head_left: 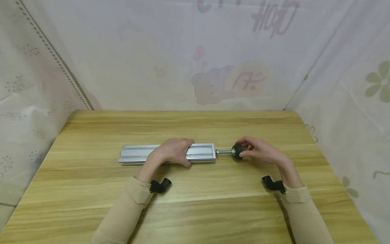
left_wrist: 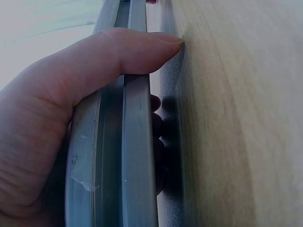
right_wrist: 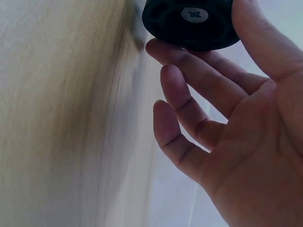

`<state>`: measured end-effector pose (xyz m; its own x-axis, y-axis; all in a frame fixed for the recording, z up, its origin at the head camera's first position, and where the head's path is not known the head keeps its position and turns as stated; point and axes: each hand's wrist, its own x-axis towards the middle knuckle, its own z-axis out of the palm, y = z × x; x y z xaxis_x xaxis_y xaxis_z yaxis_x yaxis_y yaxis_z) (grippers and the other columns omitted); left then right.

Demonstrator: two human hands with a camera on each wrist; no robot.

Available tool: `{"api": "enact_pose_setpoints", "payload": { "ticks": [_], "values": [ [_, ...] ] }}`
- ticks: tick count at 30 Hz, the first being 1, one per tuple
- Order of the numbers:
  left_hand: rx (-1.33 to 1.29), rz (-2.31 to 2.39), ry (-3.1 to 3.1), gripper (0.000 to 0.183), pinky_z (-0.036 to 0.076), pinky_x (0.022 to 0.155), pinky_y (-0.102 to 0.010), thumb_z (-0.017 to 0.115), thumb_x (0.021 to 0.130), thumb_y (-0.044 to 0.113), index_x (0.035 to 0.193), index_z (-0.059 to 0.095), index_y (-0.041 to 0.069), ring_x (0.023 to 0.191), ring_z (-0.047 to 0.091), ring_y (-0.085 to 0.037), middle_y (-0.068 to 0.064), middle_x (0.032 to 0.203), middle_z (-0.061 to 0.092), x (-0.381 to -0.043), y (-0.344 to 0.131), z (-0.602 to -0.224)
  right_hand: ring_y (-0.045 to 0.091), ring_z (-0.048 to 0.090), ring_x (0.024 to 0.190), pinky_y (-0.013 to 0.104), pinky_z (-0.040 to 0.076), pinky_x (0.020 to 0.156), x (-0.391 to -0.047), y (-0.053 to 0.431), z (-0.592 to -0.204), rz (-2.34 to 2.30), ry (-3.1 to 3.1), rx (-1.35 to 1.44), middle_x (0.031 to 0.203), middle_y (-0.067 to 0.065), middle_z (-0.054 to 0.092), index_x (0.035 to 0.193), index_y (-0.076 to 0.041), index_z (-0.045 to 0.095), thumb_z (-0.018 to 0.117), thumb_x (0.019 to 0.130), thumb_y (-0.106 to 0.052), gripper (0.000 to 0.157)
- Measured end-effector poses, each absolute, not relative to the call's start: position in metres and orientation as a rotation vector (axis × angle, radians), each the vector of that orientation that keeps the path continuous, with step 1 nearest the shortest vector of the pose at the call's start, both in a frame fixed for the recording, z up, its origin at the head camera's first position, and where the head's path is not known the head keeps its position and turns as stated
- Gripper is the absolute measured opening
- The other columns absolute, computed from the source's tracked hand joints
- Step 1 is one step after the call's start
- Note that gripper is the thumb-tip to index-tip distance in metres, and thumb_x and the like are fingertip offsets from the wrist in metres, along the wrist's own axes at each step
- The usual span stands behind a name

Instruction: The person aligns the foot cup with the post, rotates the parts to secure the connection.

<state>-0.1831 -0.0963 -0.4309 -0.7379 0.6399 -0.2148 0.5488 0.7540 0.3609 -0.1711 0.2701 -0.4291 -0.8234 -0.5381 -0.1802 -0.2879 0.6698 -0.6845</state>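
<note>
An aluminium profile (head_left: pixel 199 152) with long grooves lies crosswise over the table. My left hand (head_left: pixel 173 150) grips it from above, thumb along the near side; in the left wrist view the other fingertips (left_wrist: pixel 156 124) show beyond the far side. From the profile's right end sticks a threaded rod (head_left: pixel 224 152) with a nut near the end plate. On the rod's outer end sits a round black foot (head_left: pixel 237 151). My right hand (head_left: pixel 260 150) pinches this foot between thumb and fingers. The right wrist view shows its underside with a cross-head screw (right_wrist: pixel 194 14); two fingers stay off it, loosely bent.
The wood-grain table (head_left: pixel 207 210) runs under both forearms. A pale printed cloth (head_left: pixel 170 61) hangs behind it and along both sides. Each wrist carries a black camera mount (head_left: pixel 160 185) over the tabletop.
</note>
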Motion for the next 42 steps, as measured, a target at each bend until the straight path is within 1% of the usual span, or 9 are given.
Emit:
{"api": "enact_pose_setpoints", "payload": {
  "ticks": [3, 6, 11, 15, 18, 22, 29, 33, 42],
  "values": [
    [0.923, 0.393, 2.626, 0.052, 0.049, 0.075, -0.035, 0.082, 0.070, 0.036, 0.111, 0.056, 0.017, 0.081, 0.055, -0.015, 0.005, 0.094, 0.063, -0.184, -0.096, -0.431, 0.025, 0.069, 0.114, 0.037, 0.054, 0.093, -0.172, 0.270, -0.426, -0.909, 2.528, -0.659, 0.126, 0.012, 0.071, 0.140, -0.008, 0.059, 0.068, 0.098, -0.030, 0.049],
    [0.925, 0.397, 2.632, 0.051, 0.048, 0.073, -0.035, 0.081, 0.070, 0.036, 0.110, 0.056, 0.017, 0.080, 0.055, -0.015, 0.006, 0.092, 0.063, -0.185, -0.097, -0.430, 0.025, 0.069, 0.113, 0.040, 0.054, 0.093, -0.173, 0.269, -0.424, -0.889, 2.542, -0.677, 0.126, 0.014, 0.072, 0.143, -0.005, 0.058, 0.067, 0.099, -0.030, 0.051],
    [0.930, 0.403, 2.630, 0.048, 0.047, 0.072, -0.034, 0.081, 0.069, 0.034, 0.107, 0.056, 0.017, 0.078, 0.054, -0.015, 0.006, 0.090, 0.062, -0.184, -0.096, -0.430, 0.021, 0.067, 0.111, 0.039, 0.054, 0.094, -0.172, 0.271, -0.425, -0.900, 2.553, -0.699, 0.131, 0.010, 0.069, 0.147, -0.006, 0.054, 0.069, 0.097, -0.032, 0.058],
    [0.930, 0.403, 2.616, 0.050, 0.049, 0.073, -0.034, 0.081, 0.069, 0.035, 0.110, 0.057, 0.017, 0.079, 0.057, -0.014, 0.006, 0.094, 0.064, -0.182, -0.093, -0.432, 0.022, 0.061, 0.115, 0.043, 0.053, 0.099, -0.169, 0.272, -0.430, -0.980, 2.512, -0.661, 0.137, 0.009, 0.063, 0.142, -0.009, 0.052, 0.085, 0.084, -0.028, 0.069],
    [0.920, 0.402, 2.623, 0.052, 0.049, 0.073, -0.034, 0.082, 0.069, 0.036, 0.111, 0.057, 0.018, 0.080, 0.057, -0.014, 0.006, 0.094, 0.065, -0.181, -0.092, -0.433, 0.025, 0.058, 0.115, 0.046, 0.051, 0.099, -0.169, 0.269, -0.432, -1.033, 2.507, -0.616, 0.132, 0.010, 0.058, 0.132, -0.009, 0.048, 0.094, 0.072, -0.022, 0.077],
    [0.909, 0.398, 2.629, 0.052, 0.049, 0.073, -0.034, 0.082, 0.069, 0.036, 0.111, 0.057, 0.018, 0.080, 0.058, -0.014, 0.007, 0.093, 0.065, -0.182, -0.095, -0.433, 0.028, 0.058, 0.111, 0.043, 0.051, 0.094, -0.171, 0.262, -0.436, -0.978, 2.553, -0.634, 0.125, 0.013, 0.057, 0.126, -0.009, 0.045, 0.097, 0.067, -0.021, 0.079],
    [0.930, 0.400, 2.630, 0.052, 0.049, 0.073, -0.034, 0.081, 0.069, 0.035, 0.111, 0.057, 0.017, 0.080, 0.057, -0.014, 0.005, 0.094, 0.065, -0.185, -0.099, -0.432, 0.029, 0.059, 0.108, 0.045, 0.051, 0.093, -0.172, 0.256, -0.435, -0.951, 2.573, -0.660, 0.121, 0.012, 0.059, 0.125, -0.008, 0.046, 0.096, 0.067, -0.017, 0.077],
    [0.939, 0.388, 2.645, 0.052, 0.049, 0.073, -0.033, 0.081, 0.068, 0.035, 0.111, 0.057, 0.017, 0.080, 0.058, -0.014, 0.005, 0.094, 0.065, -0.185, -0.098, -0.429, 0.027, 0.057, 0.109, 0.045, 0.050, 0.093, -0.173, 0.257, -0.433, -0.940, 2.588, -0.647, 0.120, 0.010, 0.060, 0.127, -0.010, 0.048, 0.096, 0.069, -0.020, 0.076],
    [0.954, 0.402, 2.655, 0.050, 0.047, 0.070, -0.032, 0.081, 0.067, 0.035, 0.108, 0.057, 0.017, 0.077, 0.057, -0.013, 0.006, 0.091, 0.064, -0.182, -0.098, -0.431, 0.020, 0.062, 0.107, 0.044, 0.053, 0.094, -0.171, 0.264, -0.431, -0.946, 2.577, -0.679, 0.118, 0.005, 0.068, 0.126, -0.011, 0.059, 0.088, 0.079, -0.027, 0.057]
  ]
}}
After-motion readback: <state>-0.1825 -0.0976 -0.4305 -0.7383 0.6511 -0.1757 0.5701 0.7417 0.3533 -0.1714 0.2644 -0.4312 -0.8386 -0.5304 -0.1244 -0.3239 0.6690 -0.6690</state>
